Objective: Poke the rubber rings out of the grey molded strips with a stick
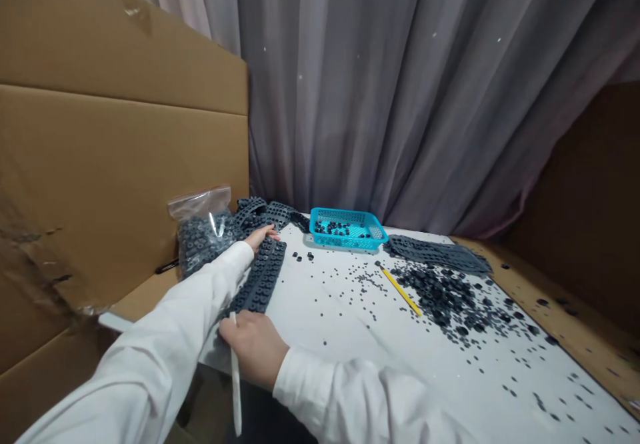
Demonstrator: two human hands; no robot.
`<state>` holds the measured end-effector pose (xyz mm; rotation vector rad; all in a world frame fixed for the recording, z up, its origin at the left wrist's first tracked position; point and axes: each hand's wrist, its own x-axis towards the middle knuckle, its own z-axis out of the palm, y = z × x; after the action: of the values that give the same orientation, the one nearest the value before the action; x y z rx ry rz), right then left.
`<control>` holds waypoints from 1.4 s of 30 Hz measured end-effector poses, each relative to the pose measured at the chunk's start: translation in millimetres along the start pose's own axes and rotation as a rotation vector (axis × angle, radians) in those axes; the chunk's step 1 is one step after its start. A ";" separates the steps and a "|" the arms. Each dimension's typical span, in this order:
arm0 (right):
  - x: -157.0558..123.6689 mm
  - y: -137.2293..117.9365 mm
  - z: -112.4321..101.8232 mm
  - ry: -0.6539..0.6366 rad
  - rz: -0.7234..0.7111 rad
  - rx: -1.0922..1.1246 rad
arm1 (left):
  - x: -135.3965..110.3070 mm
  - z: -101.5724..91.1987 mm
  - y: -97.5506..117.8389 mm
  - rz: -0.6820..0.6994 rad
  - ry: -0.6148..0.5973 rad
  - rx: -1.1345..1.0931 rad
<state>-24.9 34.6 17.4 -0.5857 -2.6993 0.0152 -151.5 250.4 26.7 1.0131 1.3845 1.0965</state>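
Observation:
A dark grey rubber keypad strip (265,274), studded with rows of raised round pads, lies lengthwise near the table's left edge. At its far end my left hand (261,236) rests with fingers stretched out, touching the strip. My right hand (255,345) is closed on the near end, by the front edge of the table. A narrow white strip (236,391) hangs down in front of my right hand; whether I grip it too, I cannot tell. Beyond my left hand, more dark strips (255,212) are heaped up.
A clear zip bag (205,234) of dark pieces leans by the cardboard wall (125,164) on the left. Toward the back stands a blue basket (347,243) with small black bits. To the right lie a yellow-handled tool (401,292), stacked strips (440,254) and scattered black pieces (445,295).

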 end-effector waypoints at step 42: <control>-184.2 146.3 -62.3 0.580 0.799 0.651 | 96.8 24.9 113.6 0.922 0.196 1.318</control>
<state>211.2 89.9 -4.0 -1.1658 -1.6219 0.7634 -134.4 371.7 115.6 2.7386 1.8506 0.7823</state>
